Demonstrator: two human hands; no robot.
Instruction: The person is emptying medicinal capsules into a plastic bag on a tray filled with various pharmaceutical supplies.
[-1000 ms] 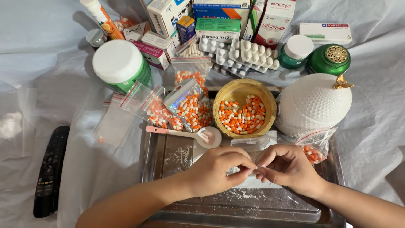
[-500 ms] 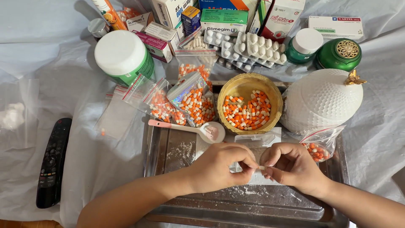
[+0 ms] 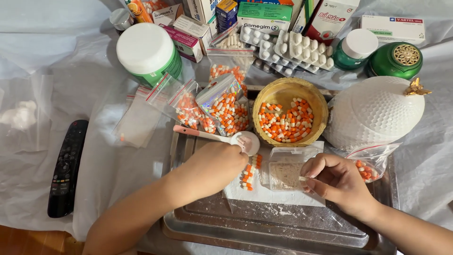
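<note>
White-capped green jar (image 3: 147, 53) behind bags

Crowded far side, open near side

Bare metal tray (image 3: 283, 226) lies free below both hands; beyond them the round wooden bowl of orange-white capsules (image 3: 289, 117), white dimpled lidded jar (image 3: 373, 113) and clear zip bags of capsules (image 3: 207, 106) block passage.

White sheet (image 3: 42, 56) covers table; wooden floor (image 3: 28, 241) below.

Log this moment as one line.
left hand: on spoon by capsule row | right hand: pinching powder bag | under both: tray
</note>
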